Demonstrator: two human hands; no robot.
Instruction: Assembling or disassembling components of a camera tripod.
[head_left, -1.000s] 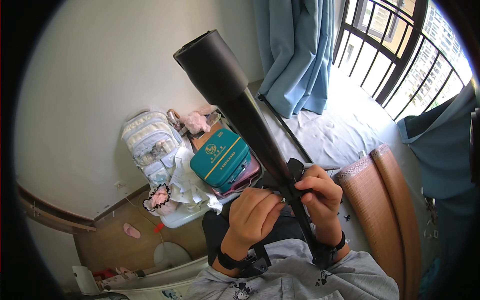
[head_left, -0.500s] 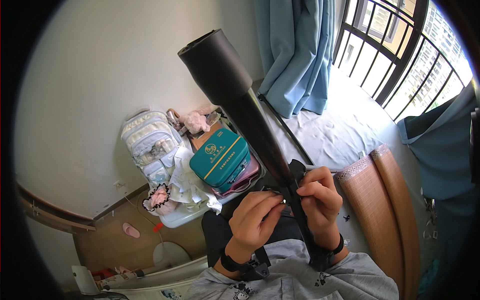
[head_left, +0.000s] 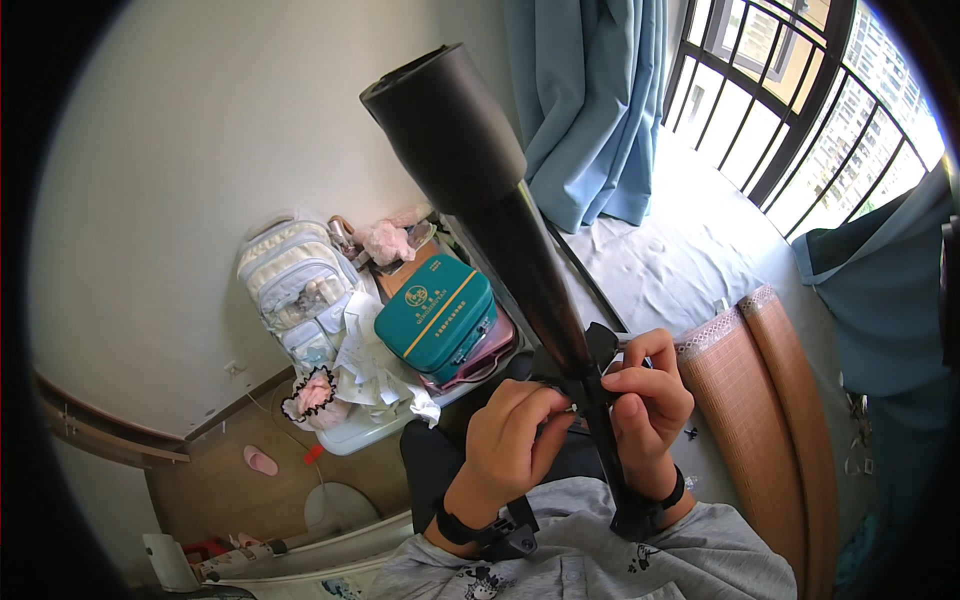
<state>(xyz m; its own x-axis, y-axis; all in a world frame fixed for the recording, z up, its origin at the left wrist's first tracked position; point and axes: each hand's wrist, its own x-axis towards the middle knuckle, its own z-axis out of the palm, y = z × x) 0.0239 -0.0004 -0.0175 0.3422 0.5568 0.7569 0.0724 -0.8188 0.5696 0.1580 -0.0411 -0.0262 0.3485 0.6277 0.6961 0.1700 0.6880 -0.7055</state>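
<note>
My left hand (head_left: 510,440) pinches small screw (head_left: 571,408) against black clamp (head_left: 590,375); right hand (head_left: 645,400) curled round black tube (head_left: 520,260), steadying it upright over lap. Teal case (head_left: 435,320), backpack (head_left: 295,290) beyond.

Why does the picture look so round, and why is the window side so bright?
Head view: a fisheye lens bends straight lines, so the window bars curve and the corners go black. Daylight washes out the white sheet by the curtain. The black tube looms large and slightly soft near the lens, while both hands stay sharp.
</note>
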